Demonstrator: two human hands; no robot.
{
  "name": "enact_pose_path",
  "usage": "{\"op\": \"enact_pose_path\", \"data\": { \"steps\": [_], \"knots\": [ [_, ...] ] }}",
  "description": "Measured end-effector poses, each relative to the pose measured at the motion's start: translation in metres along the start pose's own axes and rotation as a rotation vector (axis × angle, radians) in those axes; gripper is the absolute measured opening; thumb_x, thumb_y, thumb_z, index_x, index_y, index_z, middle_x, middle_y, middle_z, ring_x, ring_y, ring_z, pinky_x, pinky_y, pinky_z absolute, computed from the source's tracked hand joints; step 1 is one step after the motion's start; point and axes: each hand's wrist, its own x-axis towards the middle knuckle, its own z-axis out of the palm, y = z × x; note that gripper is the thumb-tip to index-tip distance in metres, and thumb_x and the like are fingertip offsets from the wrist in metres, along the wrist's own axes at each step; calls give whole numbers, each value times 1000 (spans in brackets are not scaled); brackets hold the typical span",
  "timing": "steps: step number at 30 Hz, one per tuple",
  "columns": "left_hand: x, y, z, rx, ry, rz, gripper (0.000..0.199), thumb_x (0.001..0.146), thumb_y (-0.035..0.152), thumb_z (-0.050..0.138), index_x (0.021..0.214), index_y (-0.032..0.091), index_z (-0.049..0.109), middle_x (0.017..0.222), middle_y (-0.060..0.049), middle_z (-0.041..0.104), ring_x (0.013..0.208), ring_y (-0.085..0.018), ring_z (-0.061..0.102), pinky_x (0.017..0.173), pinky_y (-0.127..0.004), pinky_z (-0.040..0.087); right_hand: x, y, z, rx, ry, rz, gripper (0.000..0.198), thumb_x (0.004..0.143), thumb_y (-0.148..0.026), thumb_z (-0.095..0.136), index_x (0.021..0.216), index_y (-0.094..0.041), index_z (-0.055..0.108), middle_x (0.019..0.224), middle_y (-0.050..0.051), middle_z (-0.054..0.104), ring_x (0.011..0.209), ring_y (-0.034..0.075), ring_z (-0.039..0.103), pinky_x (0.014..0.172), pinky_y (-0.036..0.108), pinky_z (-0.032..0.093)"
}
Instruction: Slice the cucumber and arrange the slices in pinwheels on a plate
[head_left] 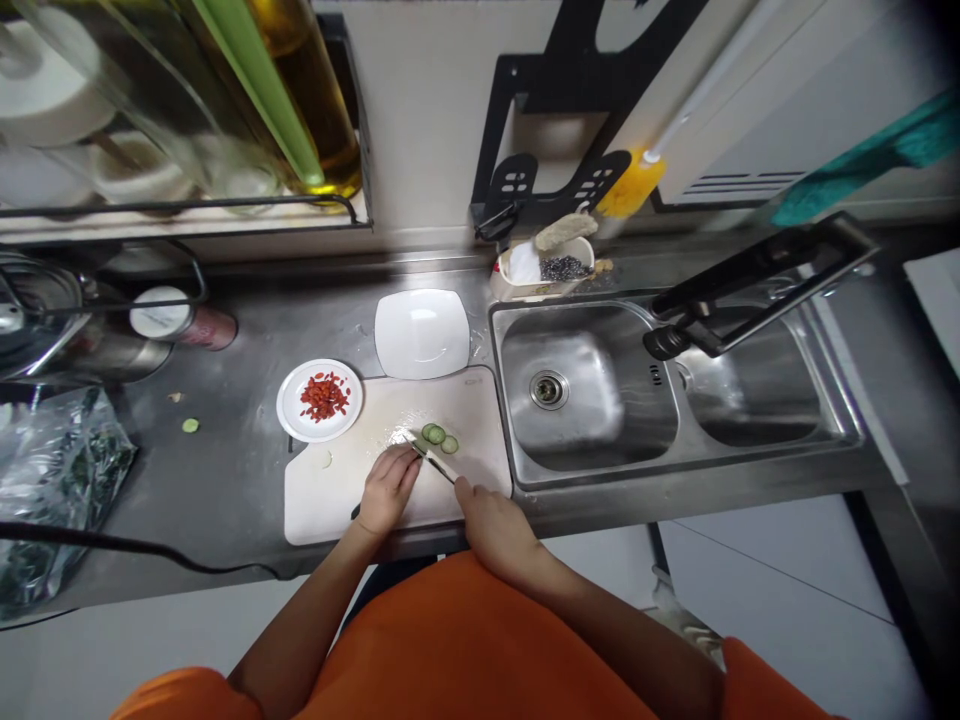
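Observation:
My right hand [496, 528] is closed round the handle of a small knife [442, 469], its blade pointing up and left over the white cutting board [480, 420]. My left hand [388, 488] is curled over a cucumber, mostly hidden under the fingers and palm; a dark green end [355, 511] pokes out near the wrist. The blade lies right at my left fingertips. Several round cucumber slices [436, 434] rest on the board just beyond the blade. A thin pale piece [327, 459] lies alone on the board's left part.
A white plate of red berries [289, 408] overlaps the board's upper left corner. Behind the board sits a square white plate [422, 330]. To the right is a double steel sink [577, 400] with a black faucet [739, 285]. A plastic bag of greens [67, 480] lies at left.

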Motion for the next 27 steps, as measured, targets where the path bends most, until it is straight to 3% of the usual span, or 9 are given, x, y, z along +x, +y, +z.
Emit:
{"op": "enact_pose_path", "data": {
  "steps": [14, 27],
  "knots": [
    [-1, -2, 1, -28, -22, -18, 17, 89, 22, 51, 102, 18, 61, 98, -7, 67, 98, -19, 61, 92, -39, 49, 7, 1, -6, 32, -13, -30, 39, 86, -5, 29, 115, -16, 53, 90, 10, 66, 83, 23, 65, 68, 29, 47],
    [-2, -4, 3, -39, -36, -40, 17, 89, 23, 51, 101, 18, 62, 99, -7, 67, 97, -19, 62, 93, -39, 49, 26, -2, 5, -9, 69, -70, 38, 85, -3, 31, 114, -15, 53, 85, 11, 66, 80, 22, 66, 65, 28, 48]
  ]
}}
